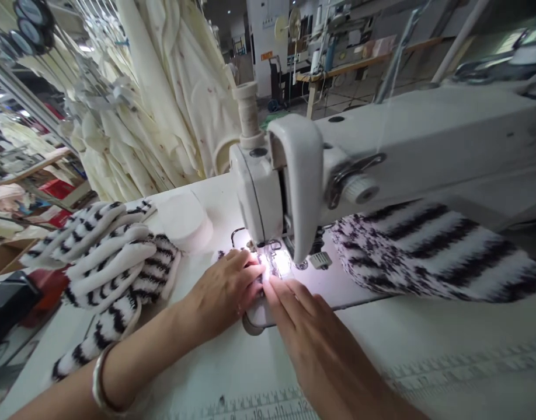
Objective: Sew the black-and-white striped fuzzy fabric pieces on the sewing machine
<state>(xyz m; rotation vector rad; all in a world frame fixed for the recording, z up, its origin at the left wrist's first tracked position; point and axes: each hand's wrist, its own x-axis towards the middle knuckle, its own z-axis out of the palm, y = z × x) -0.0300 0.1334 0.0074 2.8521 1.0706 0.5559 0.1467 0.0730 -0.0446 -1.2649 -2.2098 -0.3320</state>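
Under the needle area of a white sewing machine (259,192), a small piece of fluffy dark-and-white fabric (256,287) lies mostly hidden by my fingers. My left hand (226,289) has its fingers curled over this fabric, left of the presser foot. From the right, my right hand (309,324) rests with fingers stretched out flat, its fingertips at the fabric's edge close to the needle. A bright lamp on the machine washes out the stitching spot.
Striped fluffy pieces (119,256) are heaped at left, beside a stack of white rounded pieces (184,221). More striped fabric (443,251) lies under the machine arm. A printed ruler (268,405) runs along the table's front. Cream garments (180,87) hang behind.
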